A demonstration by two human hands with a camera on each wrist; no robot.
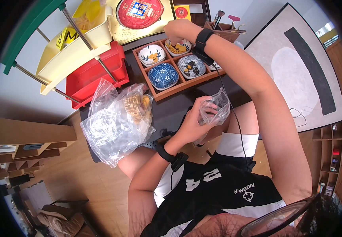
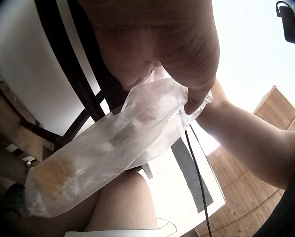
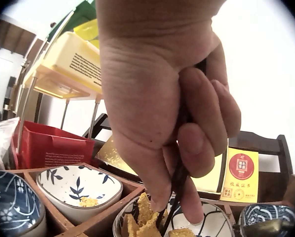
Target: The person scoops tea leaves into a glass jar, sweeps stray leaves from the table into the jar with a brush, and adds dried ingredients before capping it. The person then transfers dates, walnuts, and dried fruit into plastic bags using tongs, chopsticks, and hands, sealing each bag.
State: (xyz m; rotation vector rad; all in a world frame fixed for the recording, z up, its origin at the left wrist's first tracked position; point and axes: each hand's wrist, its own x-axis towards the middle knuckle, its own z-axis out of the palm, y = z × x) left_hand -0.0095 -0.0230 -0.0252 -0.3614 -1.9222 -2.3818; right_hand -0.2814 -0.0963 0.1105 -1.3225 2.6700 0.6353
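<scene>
My right hand reaches over the far bowl in the wooden tray, gripping dark chopsticks. Their tips are down among yellow crisp pieces in that patterned bowl. Lower down, my left hand holds a clear plastic bag by its opened mouth. The bag hangs above my legs, with a yellowish-brown piece at its bottom. Beside the far bowl stands a white leaf-patterned bowl with a few yellow crumbs.
The divided wooden tray also holds a blue flowered bowl and a grey bowl with dark and yellow bits. Left of it lies a large plastic bag of snacks. A red bin stands behind, under a cream shelf bin.
</scene>
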